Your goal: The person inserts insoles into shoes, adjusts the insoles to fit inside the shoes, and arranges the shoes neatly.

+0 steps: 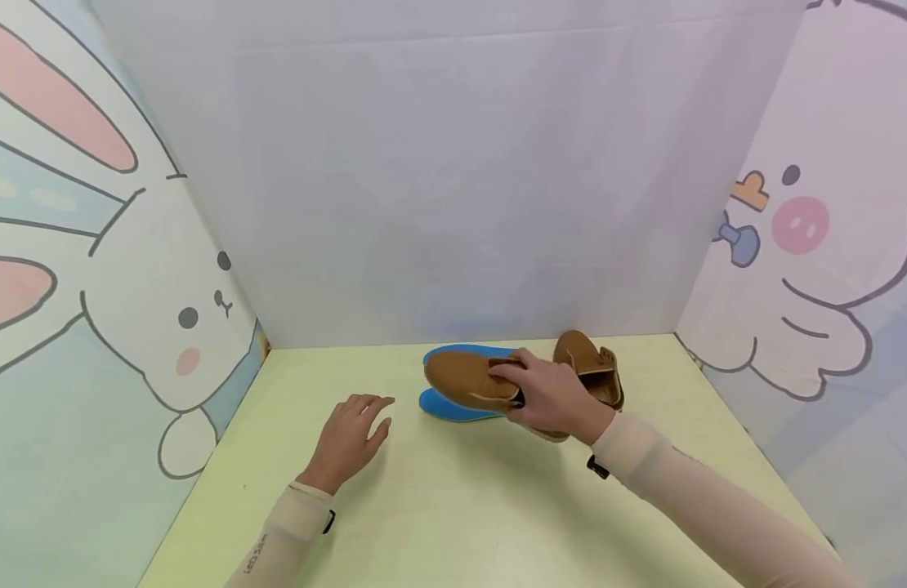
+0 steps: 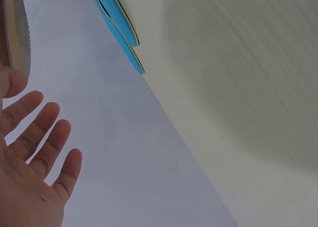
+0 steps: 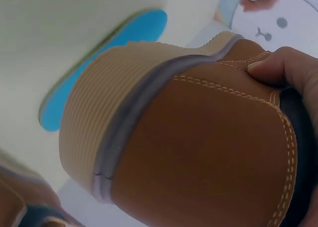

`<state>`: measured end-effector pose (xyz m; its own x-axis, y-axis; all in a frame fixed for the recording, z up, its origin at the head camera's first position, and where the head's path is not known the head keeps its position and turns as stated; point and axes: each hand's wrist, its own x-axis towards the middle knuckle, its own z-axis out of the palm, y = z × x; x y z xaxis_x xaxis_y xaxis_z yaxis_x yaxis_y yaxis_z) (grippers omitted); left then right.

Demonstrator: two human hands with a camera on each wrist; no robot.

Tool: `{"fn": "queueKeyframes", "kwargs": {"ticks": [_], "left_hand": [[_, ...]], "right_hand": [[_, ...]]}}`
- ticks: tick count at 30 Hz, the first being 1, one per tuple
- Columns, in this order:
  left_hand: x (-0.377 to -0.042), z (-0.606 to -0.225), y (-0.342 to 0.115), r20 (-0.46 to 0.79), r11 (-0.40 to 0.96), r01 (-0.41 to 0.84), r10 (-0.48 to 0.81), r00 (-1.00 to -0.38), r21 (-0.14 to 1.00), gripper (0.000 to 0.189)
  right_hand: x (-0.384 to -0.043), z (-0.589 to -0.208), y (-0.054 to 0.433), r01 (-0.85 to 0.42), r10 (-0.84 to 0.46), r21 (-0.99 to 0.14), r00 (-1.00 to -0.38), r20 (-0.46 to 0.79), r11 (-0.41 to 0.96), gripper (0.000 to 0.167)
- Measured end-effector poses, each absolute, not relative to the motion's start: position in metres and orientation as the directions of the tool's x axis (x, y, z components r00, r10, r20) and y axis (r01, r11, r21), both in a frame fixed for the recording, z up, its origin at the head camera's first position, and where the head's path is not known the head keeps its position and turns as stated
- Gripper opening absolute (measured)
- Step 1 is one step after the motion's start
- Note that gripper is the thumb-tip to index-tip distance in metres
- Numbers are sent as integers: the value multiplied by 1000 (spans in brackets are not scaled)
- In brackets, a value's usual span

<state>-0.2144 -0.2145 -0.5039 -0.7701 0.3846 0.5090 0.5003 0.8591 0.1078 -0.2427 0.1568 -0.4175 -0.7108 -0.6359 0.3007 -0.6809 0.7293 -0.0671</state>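
My right hand [image 1: 556, 396] grips a brown shoe [image 1: 457, 376] around its opening, thumb and fingers on the upper, toe pointing left. In the right wrist view the shoe's stitched brown side, grey edging and ribbed beige sole [image 3: 94, 108] fill the middle. Two blue insoles lie on the table partly covered by the shoe in the head view: a near insole [image 1: 453, 408] and a far insole [image 1: 475, 349]. My left hand [image 1: 346, 441] hovers left of them, fingers spread loosely and holding nothing; the left wrist view shows its palm [image 2: 30, 187].
A second brown shoe [image 1: 574, 349] stands at the back right of the pale yellow table [image 1: 395, 523], partly hidden by my right hand. A grey-white wall [image 1: 439, 204] closes off the back, and cartoon-printed panels [image 1: 159, 310] rise at both sides.
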Motion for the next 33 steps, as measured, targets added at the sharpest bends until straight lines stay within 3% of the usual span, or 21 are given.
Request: {"fn": "queueKeyframes", "kwargs": {"ticks": [9, 20, 33], "left_hand": [[-219, -506, -214, 515, 851, 513, 393, -762, 109, 33], [-222, -505, -213, 499, 857, 503, 388, -775, 114, 35], [-219, -509, -208, 485, 843, 524, 411, -772, 120, 35]], "right_hand": [[-228, -460, 138, -748, -711, -87, -656, 252, 658, 58], [-224, -489, 131, -750, -732, -85, -660, 171, 656, 58], [-230, -500, 134, -744, -727, -141, -668, 159, 653, 56]]}}
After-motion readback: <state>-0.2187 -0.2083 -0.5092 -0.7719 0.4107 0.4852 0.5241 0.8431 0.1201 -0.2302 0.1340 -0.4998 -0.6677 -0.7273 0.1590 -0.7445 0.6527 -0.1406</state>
